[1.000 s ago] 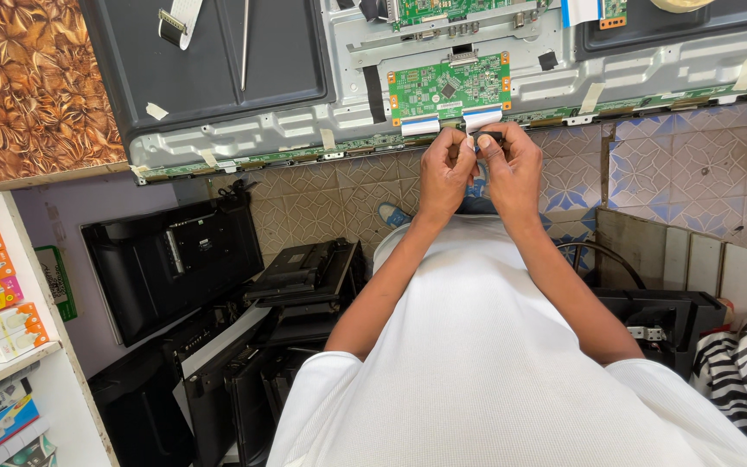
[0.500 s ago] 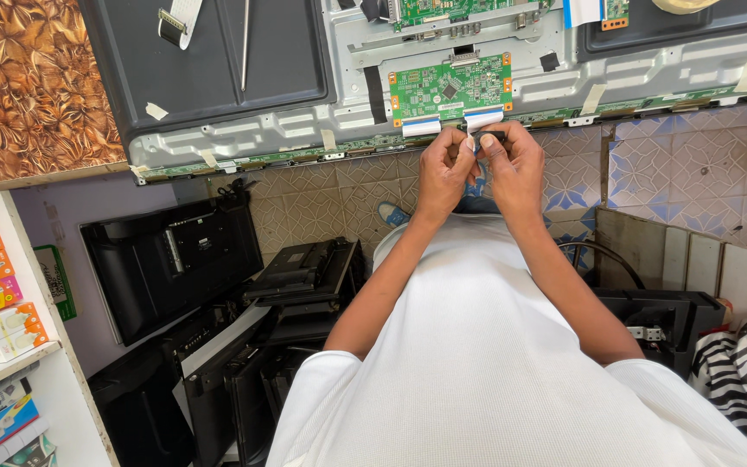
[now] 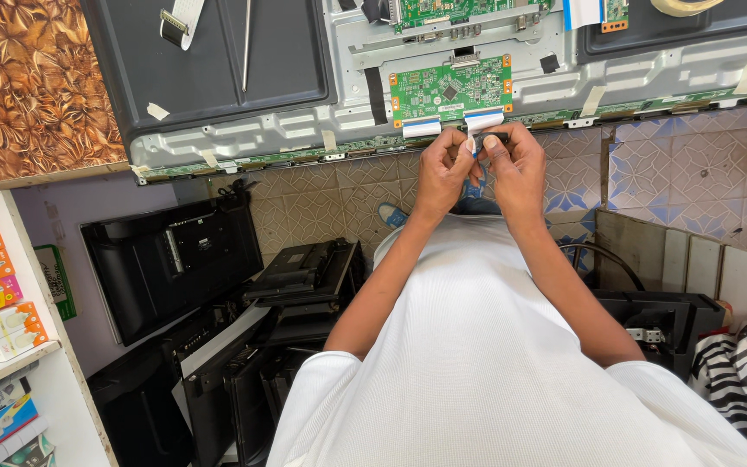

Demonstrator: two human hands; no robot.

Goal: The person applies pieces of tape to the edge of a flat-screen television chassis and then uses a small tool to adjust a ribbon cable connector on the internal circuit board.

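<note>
While both hands meet at the lower edge of the opened television panel (image 3: 244, 138), the left hand (image 3: 439, 173) and right hand (image 3: 516, 164) pinch the white flat ribbon cable (image 3: 482, 121) between fingertips, just below the green circuit board (image 3: 450, 88). A second ribbon cable (image 3: 421, 128) hangs free, just left of the left hand. Beneath the panel's edge lies tiled floor (image 3: 693, 173); black television casings (image 3: 175, 259) crowd the left side, well apart from the hands.
</note>
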